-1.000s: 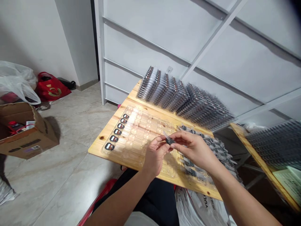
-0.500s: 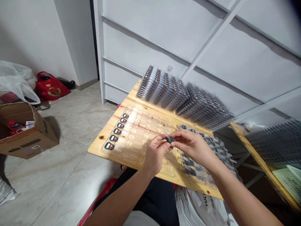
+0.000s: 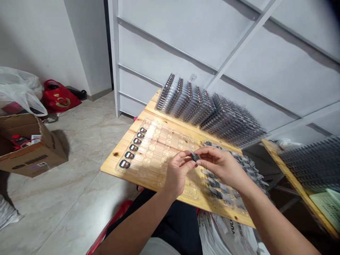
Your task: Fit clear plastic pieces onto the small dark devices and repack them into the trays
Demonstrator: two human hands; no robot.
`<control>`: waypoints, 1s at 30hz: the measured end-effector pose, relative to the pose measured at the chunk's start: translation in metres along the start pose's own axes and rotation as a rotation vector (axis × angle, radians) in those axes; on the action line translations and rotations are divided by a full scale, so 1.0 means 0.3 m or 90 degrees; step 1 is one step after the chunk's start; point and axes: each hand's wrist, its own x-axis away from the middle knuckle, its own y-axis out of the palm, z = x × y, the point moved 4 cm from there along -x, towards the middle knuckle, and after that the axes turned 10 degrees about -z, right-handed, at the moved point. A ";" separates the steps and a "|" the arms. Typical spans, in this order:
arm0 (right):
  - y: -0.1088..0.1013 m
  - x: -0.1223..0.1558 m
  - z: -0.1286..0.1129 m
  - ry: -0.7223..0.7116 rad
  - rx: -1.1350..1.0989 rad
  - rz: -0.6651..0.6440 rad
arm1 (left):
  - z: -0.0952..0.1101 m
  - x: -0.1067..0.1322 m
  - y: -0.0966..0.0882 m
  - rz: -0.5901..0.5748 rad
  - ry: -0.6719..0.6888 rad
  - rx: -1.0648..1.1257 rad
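Observation:
My left hand (image 3: 178, 173) and my right hand (image 3: 222, 165) meet above the wooden board (image 3: 117, 156), both pinching one small dark part (image 3: 195, 157) between their fingertips. Below them lies a clear plastic blister tray (image 3: 156, 145); its left column holds several small dark parts with red and white faces (image 3: 132, 148), the other pockets look bare. A pile of loose dark and grey parts (image 3: 239, 170) lies on the board under my right wrist.
Stacks of filled clear trays (image 3: 209, 109) stand along the board's far edge against white shelving. An open cardboard box (image 3: 29, 148), a white plastic bag (image 3: 18, 92) and a red bag (image 3: 60, 99) sit on the tiled floor at left. Another wooden surface with trays (image 3: 310, 166) is at right.
Both hands have stayed together on the small part, with only slight finger movement. The view has shifted a little.

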 end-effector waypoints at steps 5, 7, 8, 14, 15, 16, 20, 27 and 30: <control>-0.004 0.000 0.002 -0.017 0.016 -0.005 | -0.001 0.000 -0.003 0.001 0.001 0.011; -0.006 0.001 0.001 -0.020 0.023 -0.005 | -0.001 -0.001 -0.003 0.001 0.001 0.012; -0.007 0.001 0.001 -0.020 0.028 -0.005 | -0.002 -0.001 -0.003 -0.002 0.001 0.011; -0.010 0.001 -0.010 -0.030 0.087 -0.004 | 0.001 -0.001 0.001 -0.010 0.002 0.011; -0.009 0.000 -0.010 -0.031 0.091 -0.004 | 0.002 0.000 0.001 -0.006 0.000 0.015; -0.009 -0.001 -0.010 -0.031 0.091 -0.004 | 0.003 0.000 0.000 -0.002 -0.002 0.018; -0.007 -0.001 -0.012 -0.034 0.084 0.001 | 0.005 0.000 0.000 0.004 -0.006 0.024; -0.007 0.002 -0.020 -0.036 0.094 -0.004 | 0.002 0.004 -0.001 0.004 -0.013 0.019; -0.009 0.002 -0.015 -0.030 0.116 0.002 | 0.004 0.005 0.001 0.011 -0.023 0.022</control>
